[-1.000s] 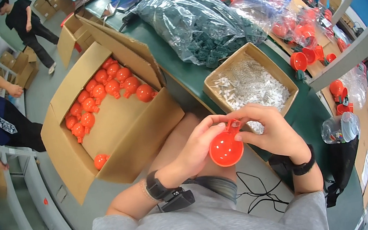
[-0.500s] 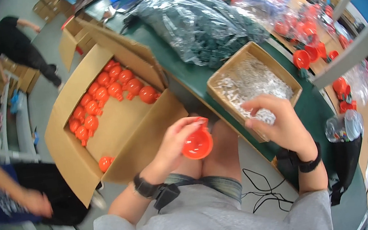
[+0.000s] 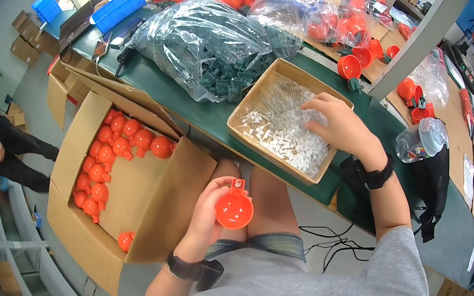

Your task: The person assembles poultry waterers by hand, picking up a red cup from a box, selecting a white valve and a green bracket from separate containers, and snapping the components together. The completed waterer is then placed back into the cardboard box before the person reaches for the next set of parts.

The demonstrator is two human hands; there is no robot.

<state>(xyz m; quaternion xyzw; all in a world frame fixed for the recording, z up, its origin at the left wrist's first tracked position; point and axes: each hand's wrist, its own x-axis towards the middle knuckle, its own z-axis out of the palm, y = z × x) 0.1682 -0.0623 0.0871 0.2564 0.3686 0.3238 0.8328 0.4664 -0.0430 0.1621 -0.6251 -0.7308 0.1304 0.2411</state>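
The left hand (image 3: 207, 216) is curled around a small orange plastic cup (image 3: 234, 210), holding it by its rim over the person's lap, just off the near edge of the green worktop (image 3: 196, 114). The cup is round, smooth and shiny, with a little square neck on top. The right hand (image 3: 337, 125) is reaching into a flat cardboard box (image 3: 245, 116) at the near edge of the worktop, fingers bent down into a heap of tiny white plastic pieces (image 3: 280, 133); I cannot tell if it has pinched one yet. It looks like the step is picking one white piece to go with the cup, so the next move needs a careful pinch of just one piece, because they are small and tangled together. On the floor to the left stands a big open cardboard box (image 3: 153, 196) with more orange cups (image 3: 110, 150) along its far side. Behind the flat box lies a crinkly clear bag of dark green blocks (image 3: 204, 43).
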